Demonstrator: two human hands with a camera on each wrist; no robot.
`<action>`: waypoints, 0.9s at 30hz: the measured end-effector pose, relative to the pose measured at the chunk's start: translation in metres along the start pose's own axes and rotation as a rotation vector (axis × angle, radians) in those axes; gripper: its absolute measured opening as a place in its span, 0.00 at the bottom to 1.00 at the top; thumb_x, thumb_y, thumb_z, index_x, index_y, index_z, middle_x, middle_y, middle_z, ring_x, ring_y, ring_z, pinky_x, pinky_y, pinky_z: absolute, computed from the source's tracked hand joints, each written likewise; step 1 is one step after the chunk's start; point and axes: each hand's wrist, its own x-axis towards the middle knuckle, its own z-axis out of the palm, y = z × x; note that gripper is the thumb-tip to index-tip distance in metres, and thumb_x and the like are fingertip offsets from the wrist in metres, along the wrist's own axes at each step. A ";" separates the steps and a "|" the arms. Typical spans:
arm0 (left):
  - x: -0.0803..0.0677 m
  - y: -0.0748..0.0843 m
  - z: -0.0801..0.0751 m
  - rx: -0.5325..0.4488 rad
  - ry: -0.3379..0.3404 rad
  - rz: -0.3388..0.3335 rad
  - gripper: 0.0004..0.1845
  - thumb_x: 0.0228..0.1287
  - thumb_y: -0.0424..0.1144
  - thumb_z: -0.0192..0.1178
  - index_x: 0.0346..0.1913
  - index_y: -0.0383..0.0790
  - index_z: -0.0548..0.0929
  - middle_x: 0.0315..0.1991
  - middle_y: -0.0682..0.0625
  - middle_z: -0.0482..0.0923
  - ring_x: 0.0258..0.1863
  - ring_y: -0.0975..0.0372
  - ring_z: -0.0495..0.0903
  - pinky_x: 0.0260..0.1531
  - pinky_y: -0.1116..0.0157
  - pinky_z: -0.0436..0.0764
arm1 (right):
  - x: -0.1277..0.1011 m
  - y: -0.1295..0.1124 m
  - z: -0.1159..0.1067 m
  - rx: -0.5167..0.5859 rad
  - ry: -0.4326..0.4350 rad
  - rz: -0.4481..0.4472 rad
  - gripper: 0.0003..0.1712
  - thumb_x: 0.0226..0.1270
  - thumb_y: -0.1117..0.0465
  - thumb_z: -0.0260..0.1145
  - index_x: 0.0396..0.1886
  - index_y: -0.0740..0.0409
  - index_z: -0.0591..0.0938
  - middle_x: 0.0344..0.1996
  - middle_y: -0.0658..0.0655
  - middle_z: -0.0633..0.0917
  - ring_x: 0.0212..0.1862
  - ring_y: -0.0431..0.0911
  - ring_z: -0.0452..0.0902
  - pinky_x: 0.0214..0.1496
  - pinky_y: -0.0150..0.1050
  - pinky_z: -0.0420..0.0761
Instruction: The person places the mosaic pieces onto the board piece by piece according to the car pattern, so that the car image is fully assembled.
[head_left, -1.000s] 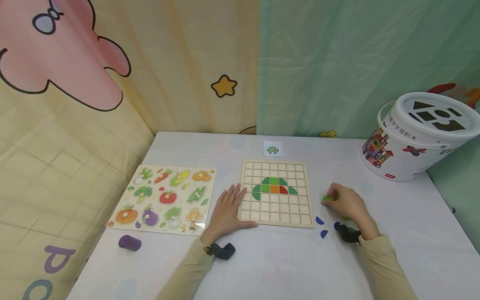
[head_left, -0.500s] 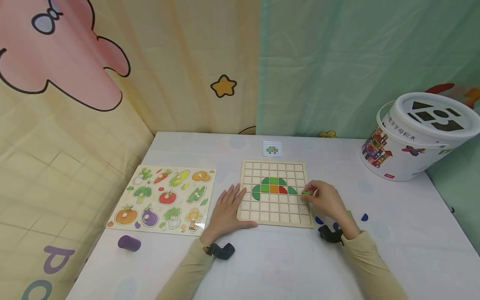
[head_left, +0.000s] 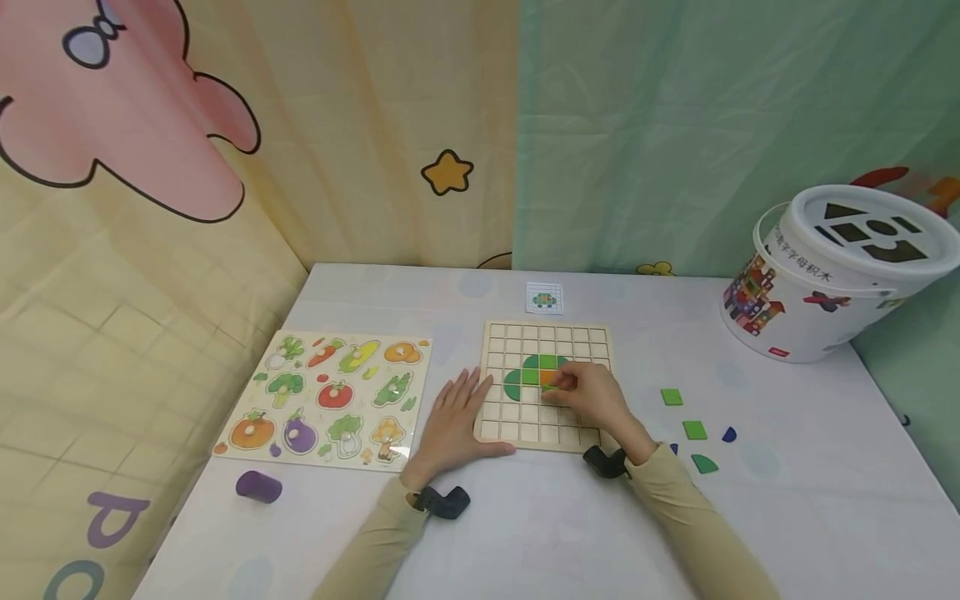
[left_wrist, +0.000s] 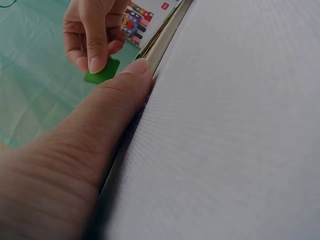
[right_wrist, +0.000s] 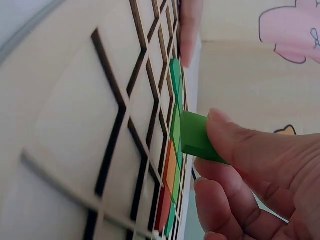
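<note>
A: Left side?
B: Left hand (head_left: pixel 450 421) lies flat, fingers straight, on the near left edge of the grid board (head_left: pixel 517 421); vegetable puzzle (head_left: pixel 330 398) further left.

A: Centre and right?
B: Right hand (head_left: pixel 588 396) pinches a green tile (right_wrist: pixel 196 137) between thumb and fingers, just over the board's coloured pieces (head_left: pixel 534 372). Loose tiles (head_left: pixel 693 430) lie right of the board.

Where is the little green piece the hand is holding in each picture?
Head: the green piece is barely seen, under the right hand over the middle of the grid board.
Left wrist: upper left, pinched above the board's edge.
Right wrist: centre, between thumb and fingers.
Shared landmark: the grid board, in all three views.
</note>
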 end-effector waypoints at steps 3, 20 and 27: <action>0.000 0.000 -0.001 0.002 -0.002 -0.002 0.61 0.43 0.78 0.55 0.75 0.44 0.52 0.75 0.47 0.42 0.73 0.56 0.39 0.70 0.60 0.37 | 0.004 -0.006 0.007 -0.003 -0.016 -0.007 0.08 0.51 0.59 0.76 0.25 0.56 0.84 0.20 0.46 0.81 0.25 0.40 0.76 0.29 0.38 0.76; 0.001 -0.001 0.000 -0.018 -0.005 -0.010 0.61 0.43 0.78 0.55 0.75 0.45 0.51 0.76 0.48 0.42 0.73 0.57 0.38 0.70 0.61 0.36 | 0.015 -0.014 0.020 -0.102 -0.089 0.006 0.03 0.58 0.58 0.72 0.30 0.51 0.87 0.25 0.45 0.83 0.29 0.40 0.77 0.32 0.38 0.78; 0.000 -0.001 0.000 -0.021 0.003 0.000 0.61 0.43 0.78 0.55 0.75 0.44 0.53 0.75 0.47 0.44 0.73 0.55 0.39 0.70 0.59 0.38 | 0.017 -0.014 0.021 -0.122 -0.074 0.025 0.04 0.57 0.57 0.72 0.27 0.52 0.86 0.23 0.45 0.82 0.27 0.39 0.76 0.29 0.37 0.77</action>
